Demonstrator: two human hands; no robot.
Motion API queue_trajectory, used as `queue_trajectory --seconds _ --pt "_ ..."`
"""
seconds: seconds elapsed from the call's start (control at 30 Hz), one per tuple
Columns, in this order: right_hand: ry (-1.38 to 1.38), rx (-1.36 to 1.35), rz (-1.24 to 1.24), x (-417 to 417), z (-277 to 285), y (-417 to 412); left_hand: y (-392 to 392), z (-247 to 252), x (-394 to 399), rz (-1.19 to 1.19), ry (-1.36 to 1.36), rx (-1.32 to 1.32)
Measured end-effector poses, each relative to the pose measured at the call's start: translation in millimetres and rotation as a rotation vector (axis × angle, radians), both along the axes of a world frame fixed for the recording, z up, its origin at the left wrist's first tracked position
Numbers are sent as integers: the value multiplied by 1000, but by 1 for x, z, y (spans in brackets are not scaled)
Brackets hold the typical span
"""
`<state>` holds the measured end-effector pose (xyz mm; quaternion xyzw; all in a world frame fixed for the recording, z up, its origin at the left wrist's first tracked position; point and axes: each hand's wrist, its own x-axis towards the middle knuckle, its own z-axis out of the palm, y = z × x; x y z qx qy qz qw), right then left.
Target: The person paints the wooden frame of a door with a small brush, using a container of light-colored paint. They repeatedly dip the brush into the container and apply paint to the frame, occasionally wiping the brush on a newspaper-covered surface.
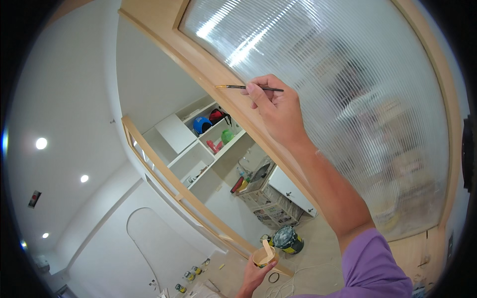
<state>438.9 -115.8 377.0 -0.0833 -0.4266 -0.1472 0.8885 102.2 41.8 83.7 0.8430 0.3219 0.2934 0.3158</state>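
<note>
A thin artist's paintbrush (pixel 234 87) with a dark handle is pinched between the thumb and fingers of my right hand (pixel 277 108). Its pale bristle tip meets, or hovers just off, the wooden frame (pixel 208 76) of a door or partition; I cannot tell which. Reeded translucent glass (pixel 335 74) fills that frame behind my hand. Lower down, my left hand (pixel 257 273) grips a small paper cup (pixel 264 257) with creamy, wood-toned contents. A flat wooden stick (pixel 267 249) leans inside the cup.
White open shelving (pixel 193 160) with a blue helmet (pixel 202 125) stands beyond the opening. A paint bucket (pixel 288 239) sits on the floor below, near a newspaper-covered cabinet (pixel 274 206). Several small cans (pixel 189 275) and a loose white cable (pixel 294 279) lie on the floor.
</note>
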Motion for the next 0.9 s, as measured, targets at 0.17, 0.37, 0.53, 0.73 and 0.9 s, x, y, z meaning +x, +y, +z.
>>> queue_trajectory --seconds 0.17,0.37,0.53,0.73,0.9 --pt "-5 -122 -103 3 -17 3 11 -13 -3 -20 -41 -12" --pt "22 -15 25 0 -38 0 2 -8 -1 -22 -3 -5" --pt "-1 -28 -29 4 -11 -2 -2 -2 3 -32 -11 -8" --pt "11 -109 -56 3 -45 5 4 -11 1 -48 -50 -37" --pt "16 -43 17 -1 -54 -3 2 -7 2 -14 -16 -21"
